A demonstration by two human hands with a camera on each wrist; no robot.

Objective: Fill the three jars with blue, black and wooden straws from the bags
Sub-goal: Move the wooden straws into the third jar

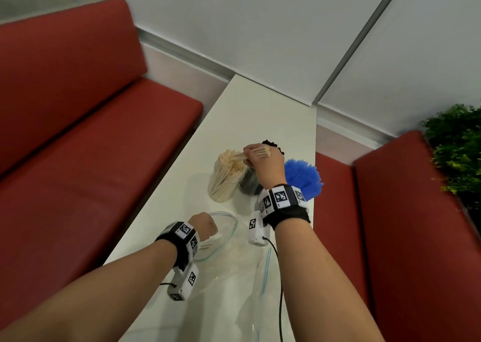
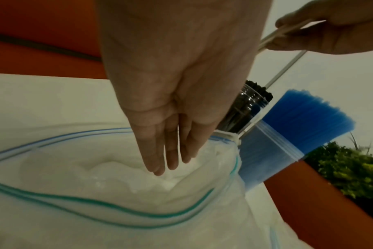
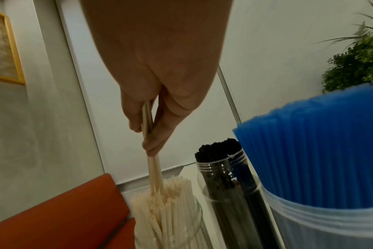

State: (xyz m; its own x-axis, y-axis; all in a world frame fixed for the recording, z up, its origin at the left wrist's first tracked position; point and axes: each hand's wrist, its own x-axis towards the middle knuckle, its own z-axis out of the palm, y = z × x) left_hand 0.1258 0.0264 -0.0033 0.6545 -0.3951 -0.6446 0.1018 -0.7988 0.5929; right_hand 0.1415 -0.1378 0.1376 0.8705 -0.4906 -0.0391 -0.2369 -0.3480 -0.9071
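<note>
A: Where are the hands?

B: The right hand (image 1: 264,163) is raised over the jar of wooden straws (image 1: 226,176), its fingers pinched round a small bunch of wooden straws (image 3: 154,170). The lower ends of the bunch dip among the straws already packed in that jar. The left hand (image 1: 203,225) is lower and nearer the person, its fingers (image 2: 160,151) straight and together, tips reaching into the open mouth of a clear zip bag (image 2: 109,198). It holds nothing.

A: And the other jars?

B: The three stand in a tight cluster on the white table (image 1: 260,112). The wooden one is on the left. The jar of black straws (image 3: 230,176) is just beside it, and the blue straws (image 3: 313,148) are on the right, close to the table's right edge. The blue ones fan out above the rim, with a clear bag sleeve round their lower part.

A: How much room is there?

B: The table is narrow. A red bench (image 1: 86,133) runs along its left edge, and a second red seat (image 1: 416,224) lies past the right edge. A plant (image 1: 458,143) stands to the far right. Beyond the jars the tabletop is bare up to the wall. Near the person, crumpled clear bags cover the surface between the forearms, and a cable runs over them.
</note>
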